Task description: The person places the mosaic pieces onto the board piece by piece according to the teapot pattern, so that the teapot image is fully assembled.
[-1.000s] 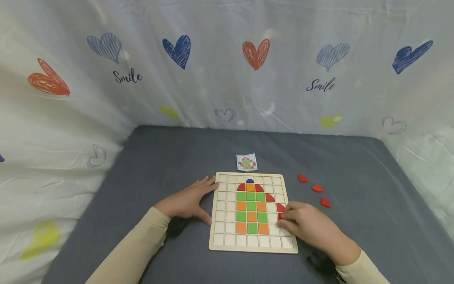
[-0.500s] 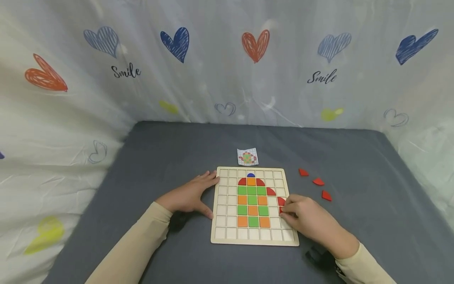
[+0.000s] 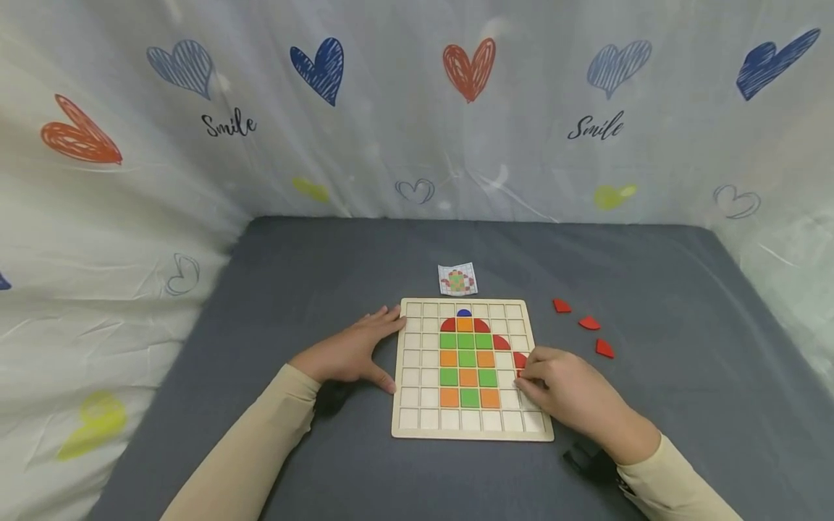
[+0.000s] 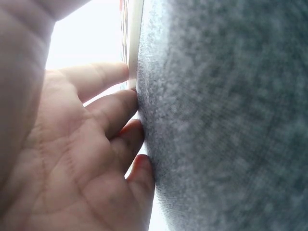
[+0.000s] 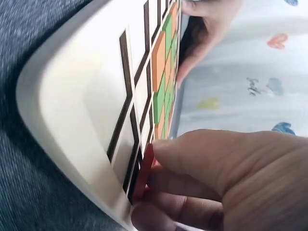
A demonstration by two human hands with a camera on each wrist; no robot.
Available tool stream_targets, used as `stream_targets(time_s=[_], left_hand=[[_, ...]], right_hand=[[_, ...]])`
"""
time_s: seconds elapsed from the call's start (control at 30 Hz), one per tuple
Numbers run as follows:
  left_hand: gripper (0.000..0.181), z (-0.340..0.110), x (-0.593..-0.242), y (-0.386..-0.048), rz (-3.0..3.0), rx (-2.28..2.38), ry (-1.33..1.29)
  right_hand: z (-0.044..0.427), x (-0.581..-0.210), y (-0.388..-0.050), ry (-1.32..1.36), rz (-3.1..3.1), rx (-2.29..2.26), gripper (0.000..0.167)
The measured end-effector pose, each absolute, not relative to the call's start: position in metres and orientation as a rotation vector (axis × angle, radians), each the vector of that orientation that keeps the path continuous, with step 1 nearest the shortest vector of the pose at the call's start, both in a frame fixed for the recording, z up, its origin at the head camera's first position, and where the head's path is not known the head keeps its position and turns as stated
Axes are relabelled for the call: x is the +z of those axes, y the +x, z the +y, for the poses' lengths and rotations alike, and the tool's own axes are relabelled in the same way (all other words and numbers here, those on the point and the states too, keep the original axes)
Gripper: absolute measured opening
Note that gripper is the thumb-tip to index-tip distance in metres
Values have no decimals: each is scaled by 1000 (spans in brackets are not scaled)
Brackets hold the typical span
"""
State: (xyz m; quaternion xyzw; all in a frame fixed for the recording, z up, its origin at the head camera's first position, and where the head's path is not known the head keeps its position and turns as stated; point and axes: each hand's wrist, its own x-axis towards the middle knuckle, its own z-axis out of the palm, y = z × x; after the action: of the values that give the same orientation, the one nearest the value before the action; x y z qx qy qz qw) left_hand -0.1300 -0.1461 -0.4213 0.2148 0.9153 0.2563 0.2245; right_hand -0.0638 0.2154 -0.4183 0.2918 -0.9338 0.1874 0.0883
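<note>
A pale wooden grid board (image 3: 472,435) lies on the table, holding green, orange, red and blue tiles. My right hand (image 3: 580,394) is over the board's right side, pinching a red tile (image 5: 143,173) between thumb and fingers, low over a cell. Directly above it in the grid sits a red quarter-circle tile (image 3: 519,359). In the head view the fingers mostly hide the pinched piece. My left hand (image 3: 352,354) rests at the board's left edge, thumb and fingers spread, fingertips touching the rim.
Three loose red tiles lie right of the board: one farthest back (image 3: 562,306), a middle one (image 3: 589,323) and a nearer one (image 3: 604,348). Behind the board is a small picture card (image 3: 457,279). A curtain with printed hearts (image 3: 469,70) borders the grey table (image 3: 326,275).
The head view has tilted, so the board and table appear higher. My right hand keeps its pinch on the red tile at the same cell, and the left hand stays on the rim.
</note>
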Motion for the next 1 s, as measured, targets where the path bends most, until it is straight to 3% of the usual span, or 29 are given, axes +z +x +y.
stream_targets(time_s=[0.3,1.0], left_hand=[[122,-147,-420,-131,2519,712,588],[122,-145,-419,-131,2520,700,589]], right_hand=[[210,-415,-61,775,-2831,523,6],[225,-412,-65,743,-2898,563,10]])
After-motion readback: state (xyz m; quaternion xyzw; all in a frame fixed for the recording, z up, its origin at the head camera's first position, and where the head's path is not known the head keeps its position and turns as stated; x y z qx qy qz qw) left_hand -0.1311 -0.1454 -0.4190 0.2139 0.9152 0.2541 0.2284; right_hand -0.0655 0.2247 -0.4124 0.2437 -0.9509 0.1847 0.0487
